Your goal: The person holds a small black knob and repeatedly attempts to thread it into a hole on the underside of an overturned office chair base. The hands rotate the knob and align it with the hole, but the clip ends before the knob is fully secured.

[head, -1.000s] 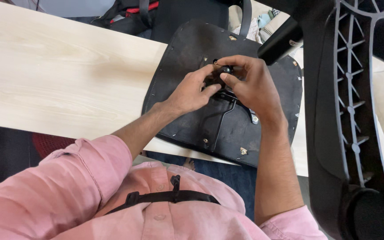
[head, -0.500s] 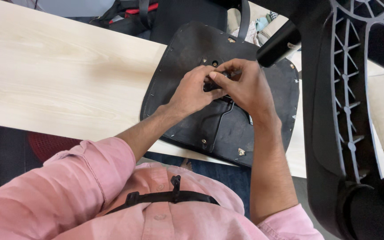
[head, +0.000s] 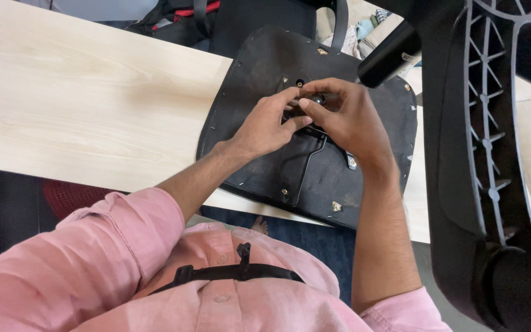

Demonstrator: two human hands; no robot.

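Note:
An upside-down black chair seat [head: 259, 67] lies on a light wooden table [head: 87, 104], its underside facing up. A black metal mechanism plate [head: 305, 163] with a bent lever is fixed at its middle. My left hand [head: 265, 126] and my right hand [head: 348, 120] meet over the top of that plate, fingers pinched together on a small dark part [head: 316, 100] of the mechanism. What lies under the fingers is hidden. Small brass-coloured fittings [head: 337, 206] dot the seat's underside.
A large black plastic chair back [head: 487, 154] with ribbed slots stands at the right, close to my right arm. A black cylinder [head: 388, 55] pokes out beside it. A black and red bag [head: 179, 15] lies beyond the table's far edge.
Both hands have shifted slightly up the seat, staying clasped on the mechanism. The seat has not visibly moved.

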